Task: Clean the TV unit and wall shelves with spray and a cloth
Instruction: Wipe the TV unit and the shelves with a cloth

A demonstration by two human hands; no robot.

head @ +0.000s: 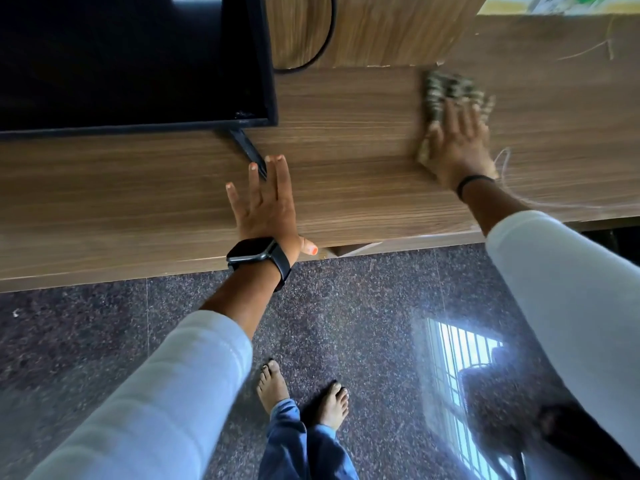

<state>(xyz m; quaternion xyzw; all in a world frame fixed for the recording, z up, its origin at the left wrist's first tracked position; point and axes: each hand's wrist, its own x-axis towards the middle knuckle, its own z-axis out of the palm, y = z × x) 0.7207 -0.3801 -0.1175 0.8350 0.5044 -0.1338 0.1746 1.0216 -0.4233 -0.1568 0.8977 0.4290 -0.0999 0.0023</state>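
Note:
The wooden TV unit (pixel 346 140) runs across the upper half of the head view. My right hand (pixel 460 143) lies flat with straight fingers on a striped, frayed cloth (pixel 446 88), pressing it onto the unit's top at the right; the hand and cloth look blurred. My left hand (pixel 266 202) rests flat on the top near the front edge, fingers spread, thumb over the edge, fingertips beside the TV's foot (pixel 247 150). No spray bottle is in view.
A black TV (pixel 131 60) stands on the unit at the left, with a black cable (pixel 325 39) curving behind it. A wooden back panel (pixel 381 29) rises at the rear. Loose threads (pixel 505 168) trail from the cloth. My bare feet (pixel 301 393) stand on the dark speckled floor.

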